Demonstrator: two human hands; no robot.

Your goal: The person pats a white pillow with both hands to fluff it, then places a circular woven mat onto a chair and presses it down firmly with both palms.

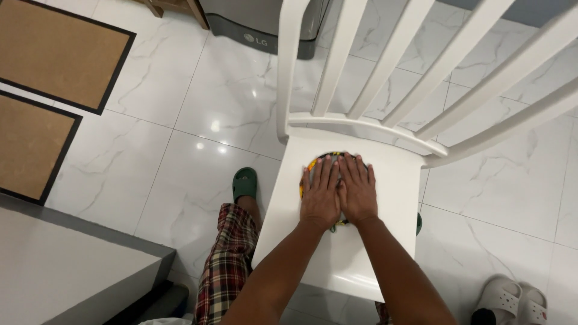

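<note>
Both my hands lie flat, side by side, on the seat of a white chair (pixel 337 265). My left hand (pixel 321 192) and my right hand (pixel 357 189) press palm-down on a small round colourful object (pixel 313 164), yellow and red with a dark edge. Most of that object is hidden under the hands; only its upper left rim and a bit near my wrists show. The fingers point toward the slatted chair back (pixel 385 66).
The chair stands on a white marble-tile floor (pixel 198 120). My leg in plaid trousers (pixel 229 265) and a green slipper (pixel 245 183) are left of the seat. Two brown mats (pixel 54 54) lie at left, a grey counter (pixel 66 271) lower left, white slippers (pixel 512 301) lower right, a grey appliance (pixel 259 24) ahead.
</note>
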